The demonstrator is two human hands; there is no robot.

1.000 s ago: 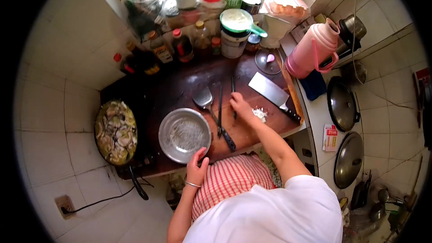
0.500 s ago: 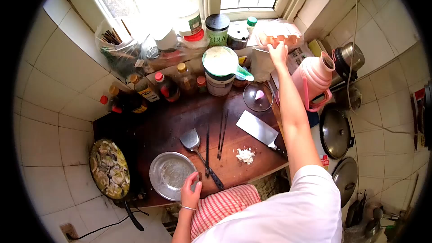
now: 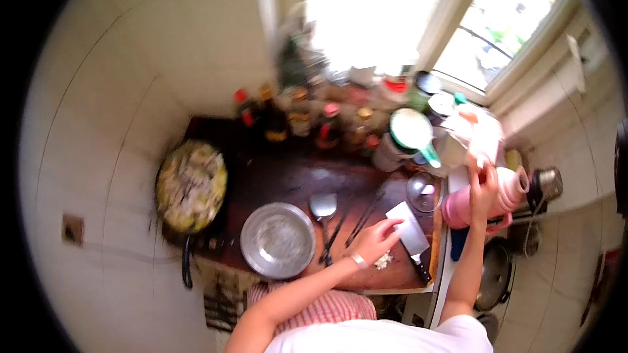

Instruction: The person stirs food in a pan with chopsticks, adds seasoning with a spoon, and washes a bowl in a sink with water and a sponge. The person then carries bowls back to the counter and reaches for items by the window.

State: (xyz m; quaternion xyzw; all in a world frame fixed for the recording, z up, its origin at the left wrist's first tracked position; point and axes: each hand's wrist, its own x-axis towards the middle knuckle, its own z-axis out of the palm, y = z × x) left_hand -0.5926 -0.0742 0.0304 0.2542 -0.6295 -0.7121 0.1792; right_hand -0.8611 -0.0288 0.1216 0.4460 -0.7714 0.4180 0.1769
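My left hand (image 3: 374,240), with a bracelet on its wrist, hangs over the wooden board, its fingers apart and nothing visible in them. Beside it lie the cleaver (image 3: 409,230) and a small pile of chopped white bits (image 3: 383,261). My right hand (image 3: 483,186) is raised at the near edge of the plastic-covered egg pack (image 3: 485,137), above the pink thermos (image 3: 458,208). Its fingertips are blurred, and what they hold, if anything, cannot be made out. To the left, a metal bowl (image 3: 277,240) stands by the spatula (image 3: 323,206) and dark chopsticks (image 3: 366,216).
A pan of sliced food (image 3: 191,186) sits at the left. Sauce bottles (image 3: 329,127) line the back, with a green strainer (image 3: 412,129) on a tub (image 3: 387,157). A glass lid (image 3: 422,192) lies behind the cleaver. Another lid (image 3: 493,274) is on the right counter.
The camera view has shifted and tilted. My left hand has left the bowl's rim and moved right over the board. My right hand went from the board to the egg pack and is now at its near edge.
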